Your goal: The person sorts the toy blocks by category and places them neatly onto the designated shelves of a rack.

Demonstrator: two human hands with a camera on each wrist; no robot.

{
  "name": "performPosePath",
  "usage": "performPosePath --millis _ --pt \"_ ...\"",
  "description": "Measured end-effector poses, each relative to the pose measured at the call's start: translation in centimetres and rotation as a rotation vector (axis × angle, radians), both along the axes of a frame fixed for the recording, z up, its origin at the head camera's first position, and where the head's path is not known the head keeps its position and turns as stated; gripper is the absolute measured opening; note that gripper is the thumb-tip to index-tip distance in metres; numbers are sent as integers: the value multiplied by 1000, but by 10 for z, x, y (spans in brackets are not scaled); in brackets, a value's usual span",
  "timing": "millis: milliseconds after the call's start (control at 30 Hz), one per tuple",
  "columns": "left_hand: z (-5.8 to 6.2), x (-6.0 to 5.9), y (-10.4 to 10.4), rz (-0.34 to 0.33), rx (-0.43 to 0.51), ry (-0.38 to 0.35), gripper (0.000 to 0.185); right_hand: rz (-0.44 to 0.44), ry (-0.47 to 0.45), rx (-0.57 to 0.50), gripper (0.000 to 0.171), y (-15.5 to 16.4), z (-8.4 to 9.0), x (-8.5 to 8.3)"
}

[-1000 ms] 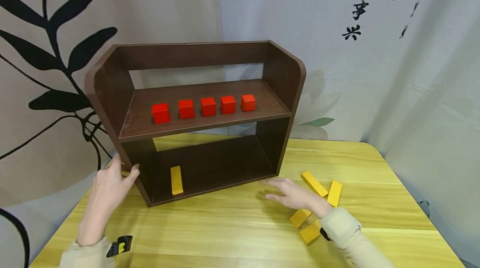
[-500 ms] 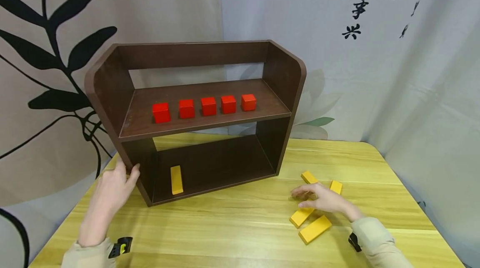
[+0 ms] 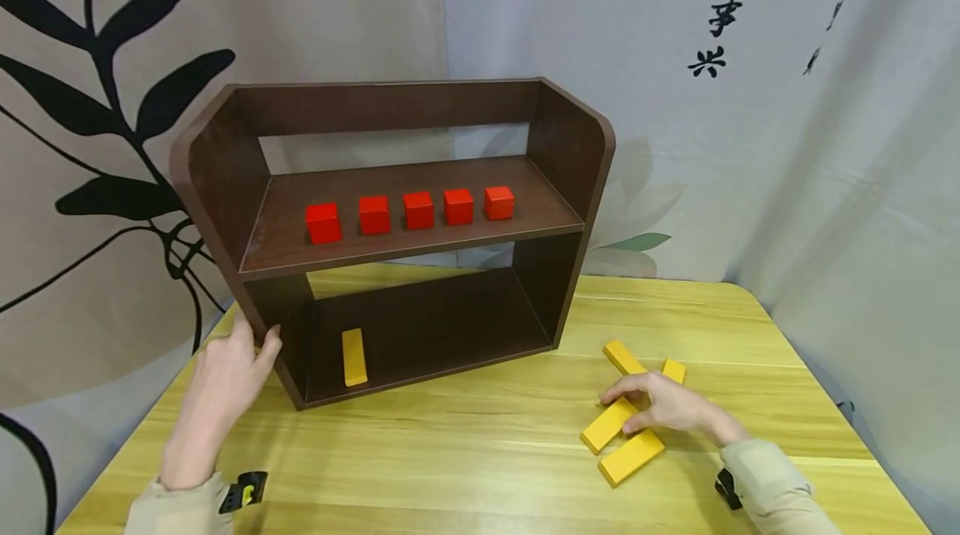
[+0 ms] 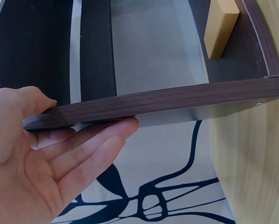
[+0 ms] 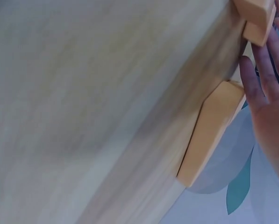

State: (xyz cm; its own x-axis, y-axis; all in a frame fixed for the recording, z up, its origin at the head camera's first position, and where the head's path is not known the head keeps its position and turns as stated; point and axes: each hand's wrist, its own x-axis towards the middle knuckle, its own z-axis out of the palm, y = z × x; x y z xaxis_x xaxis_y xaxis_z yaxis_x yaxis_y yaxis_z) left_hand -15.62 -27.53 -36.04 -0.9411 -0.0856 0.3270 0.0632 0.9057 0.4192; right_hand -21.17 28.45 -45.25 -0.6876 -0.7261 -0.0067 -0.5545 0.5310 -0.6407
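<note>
The shelf's [image 3: 390,235] left wall is held steady, as before, by the left hand [image 3: 225,372], fingers nearly straight. One slab [image 3: 354,357] lies inside below. The right hand [image 3: 671,406] has been drawn back onto the table's [image 3: 450,452] slabs [image 3: 611,424], fingers curling over one; a pickup seems underway.
</note>
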Motion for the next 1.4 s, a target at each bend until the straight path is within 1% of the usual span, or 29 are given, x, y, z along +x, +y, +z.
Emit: performPosePath --millis 200,433,667,767,900,1033,1233,1400 --pt "-1 0 0 2 -1 2 38 39 50 1 33 2 0 1" --pt "-1 1 1 5 -1 14 37 32 97 7 30 0 1 2" --pt "-1 1 1 10 0 6 36 -3 128 11 29 -6 0 0" --pt "-1 1 1 6 -2 11 35 -23 133 19 30 -10 0 -1" --pt "-2 1 1 0 -4 25 35 -30 167 33 31 -20 2 -2" --pt "-3 1 1 3 -6 37 34 -40 213 39 34 -31 5 -2" --pt "-4 0 0 6 -2 39 35 -98 294 33 36 -48 9 -2" --pt "-4 0 0 6 -1 39 35 -125 356 -32 37 -63 8 -4"
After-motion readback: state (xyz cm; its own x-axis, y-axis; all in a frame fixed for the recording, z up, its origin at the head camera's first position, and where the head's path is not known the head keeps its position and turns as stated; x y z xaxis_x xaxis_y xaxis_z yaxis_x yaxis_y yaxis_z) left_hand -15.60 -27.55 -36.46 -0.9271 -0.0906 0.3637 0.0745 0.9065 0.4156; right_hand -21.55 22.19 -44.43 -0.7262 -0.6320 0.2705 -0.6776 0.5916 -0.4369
